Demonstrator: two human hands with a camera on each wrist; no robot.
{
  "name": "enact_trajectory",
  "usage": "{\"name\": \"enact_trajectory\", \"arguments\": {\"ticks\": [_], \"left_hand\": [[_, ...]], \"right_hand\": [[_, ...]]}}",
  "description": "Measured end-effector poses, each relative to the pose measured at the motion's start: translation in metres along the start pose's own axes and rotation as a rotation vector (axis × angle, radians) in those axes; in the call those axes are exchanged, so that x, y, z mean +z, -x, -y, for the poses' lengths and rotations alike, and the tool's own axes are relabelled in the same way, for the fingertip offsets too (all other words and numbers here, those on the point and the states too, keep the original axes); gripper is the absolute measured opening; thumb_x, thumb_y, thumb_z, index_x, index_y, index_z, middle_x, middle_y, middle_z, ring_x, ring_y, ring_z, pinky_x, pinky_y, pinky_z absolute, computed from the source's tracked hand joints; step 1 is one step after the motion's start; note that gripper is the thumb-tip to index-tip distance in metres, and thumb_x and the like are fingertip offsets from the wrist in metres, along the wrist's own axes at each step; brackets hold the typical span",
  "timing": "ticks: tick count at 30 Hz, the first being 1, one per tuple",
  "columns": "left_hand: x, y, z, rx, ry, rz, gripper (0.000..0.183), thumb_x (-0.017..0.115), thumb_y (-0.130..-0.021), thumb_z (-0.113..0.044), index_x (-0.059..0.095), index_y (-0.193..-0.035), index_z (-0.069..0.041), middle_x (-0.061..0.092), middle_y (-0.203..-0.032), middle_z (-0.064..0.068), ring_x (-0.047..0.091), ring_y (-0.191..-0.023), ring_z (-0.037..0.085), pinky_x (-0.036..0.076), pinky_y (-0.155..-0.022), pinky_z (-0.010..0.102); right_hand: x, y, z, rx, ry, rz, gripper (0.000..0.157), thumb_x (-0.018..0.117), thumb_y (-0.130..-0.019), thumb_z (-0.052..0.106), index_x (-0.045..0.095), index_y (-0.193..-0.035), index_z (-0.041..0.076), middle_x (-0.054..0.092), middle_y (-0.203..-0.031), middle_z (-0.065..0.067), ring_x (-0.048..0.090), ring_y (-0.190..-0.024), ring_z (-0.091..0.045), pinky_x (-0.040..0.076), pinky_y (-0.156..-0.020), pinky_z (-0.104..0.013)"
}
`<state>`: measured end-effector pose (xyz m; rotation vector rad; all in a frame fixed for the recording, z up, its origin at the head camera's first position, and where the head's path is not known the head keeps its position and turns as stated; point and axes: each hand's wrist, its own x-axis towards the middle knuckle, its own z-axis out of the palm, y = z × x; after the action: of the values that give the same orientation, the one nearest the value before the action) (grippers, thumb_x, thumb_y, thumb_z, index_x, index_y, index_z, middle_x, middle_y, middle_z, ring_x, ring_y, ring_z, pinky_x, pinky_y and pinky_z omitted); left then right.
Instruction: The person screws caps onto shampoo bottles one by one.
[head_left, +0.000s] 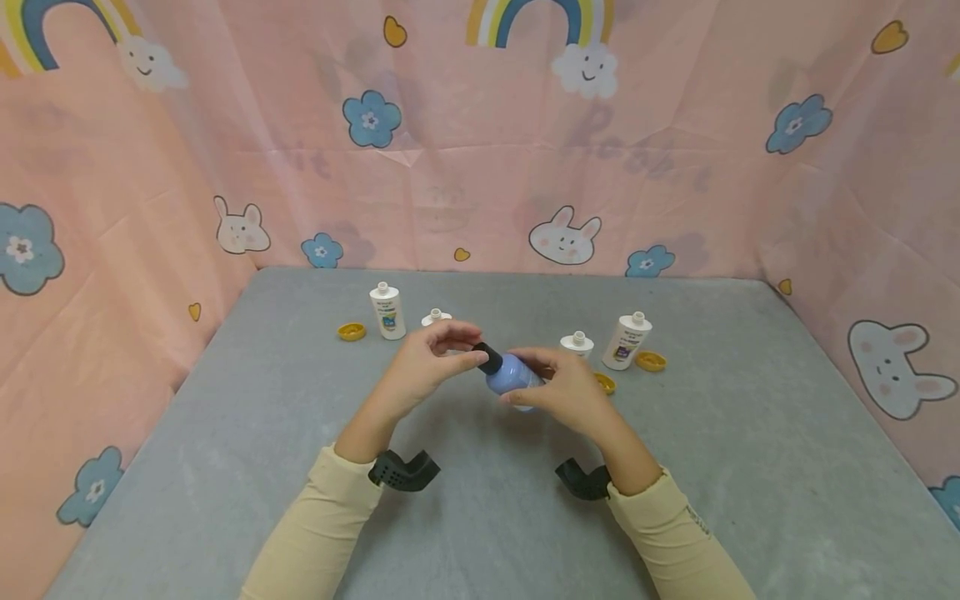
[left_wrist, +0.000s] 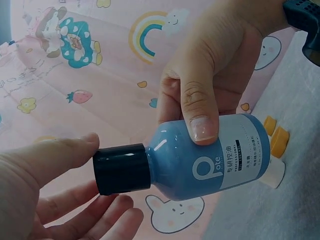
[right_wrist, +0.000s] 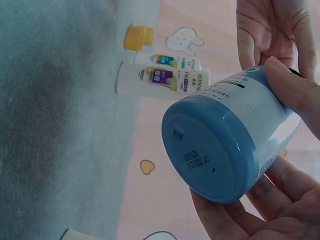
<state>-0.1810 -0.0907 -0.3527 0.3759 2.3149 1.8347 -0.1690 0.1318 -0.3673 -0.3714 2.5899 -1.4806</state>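
A rounded blue shampoo bottle (head_left: pixel 512 377) with a white label is tilted in front of me, above the table. My right hand (head_left: pixel 573 392) grips its body, thumb on one side and fingers on the other. At the neck end, a black cap (left_wrist: pixel 122 169) is on the bottle. The thumb and fingers of my left hand (head_left: pixel 427 371) pinch this cap from opposite sides. The right wrist view shows the bottle's flat base (right_wrist: pixel 207 150), with small printed characters on it.
Behind my hands stand several white bottles without caps, one at the left (head_left: pixel 387 315) and another at the right (head_left: pixel 627 342). Yellow caps lie beside them, including one at the left (head_left: pixel 351 332) and one at the right (head_left: pixel 650 361). A pink printed cloth (head_left: pixel 465 183) encloses the grey table (head_left: pixel 480 533).
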Motion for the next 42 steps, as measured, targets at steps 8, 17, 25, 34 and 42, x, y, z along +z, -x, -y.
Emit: {"name": "enact_trajectory", "arguments": {"ticks": [8, 17, 25, 34, 42], "left_hand": [[0.0013, -0.0004, 0.0004, -0.019, -0.008, -0.001, 0.027, 0.074, -0.089, -0.018, 0.070, -0.114, -0.008, 0.070, -0.115, 0.010, 0.065, -0.110, 0.020, 0.053, -0.096, 0.037], [0.0002, -0.0003, 0.0010, 0.009, -0.016, 0.024, 0.029, 0.073, -0.090, -0.015, 0.070, -0.117, -0.005, 0.070, -0.118, 0.011, 0.065, -0.112, 0.022, 0.054, -0.096, 0.037], [-0.0009, 0.0012, -0.0004, 0.051, 0.024, 0.083, 0.032, 0.069, -0.091, -0.007, 0.067, -0.122, -0.001, 0.066, -0.126, 0.015, 0.063, -0.120, 0.025, 0.055, -0.097, 0.036], [-0.0007, 0.0012, -0.0017, -0.010, 0.023, 0.028, 0.035, 0.073, -0.091, -0.019, 0.066, -0.124, -0.008, 0.067, -0.126, 0.009, 0.064, -0.118, 0.022, 0.053, -0.101, 0.039], [0.0006, -0.0002, -0.0004, -0.027, -0.020, 0.013, 0.032, 0.073, -0.091, -0.021, 0.069, -0.118, -0.005, 0.071, -0.116, 0.009, 0.066, -0.106, 0.018, 0.054, -0.096, 0.038]], "right_hand": [[-0.0001, 0.0005, 0.0002, -0.001, -0.005, 0.002, 0.054, 0.085, -0.078, 0.015, 0.066, -0.127, 0.004, 0.067, -0.129, -0.015, 0.061, -0.123, -0.034, 0.046, -0.107, -0.054], [-0.0001, 0.0003, 0.0007, -0.001, -0.004, 0.008, 0.054, 0.085, -0.078, 0.014, 0.065, -0.128, 0.004, 0.066, -0.129, -0.015, 0.061, -0.123, -0.034, 0.046, -0.108, -0.054], [0.0001, 0.0005, 0.0012, 0.008, 0.008, 0.009, 0.055, 0.086, -0.078, 0.017, 0.066, -0.128, 0.005, 0.066, -0.129, -0.014, 0.061, -0.123, -0.034, 0.047, -0.106, -0.055], [-0.0008, 0.0009, 0.0004, 0.010, -0.003, 0.006, 0.055, 0.086, -0.077, 0.019, 0.066, -0.127, 0.006, 0.067, -0.129, -0.013, 0.062, -0.122, -0.034, 0.047, -0.106, -0.055], [-0.0009, 0.0011, 0.0008, 0.004, -0.006, 0.010, 0.054, 0.085, -0.078, 0.015, 0.066, -0.127, 0.005, 0.067, -0.129, -0.014, 0.061, -0.123, -0.034, 0.046, -0.107, -0.055]]}}
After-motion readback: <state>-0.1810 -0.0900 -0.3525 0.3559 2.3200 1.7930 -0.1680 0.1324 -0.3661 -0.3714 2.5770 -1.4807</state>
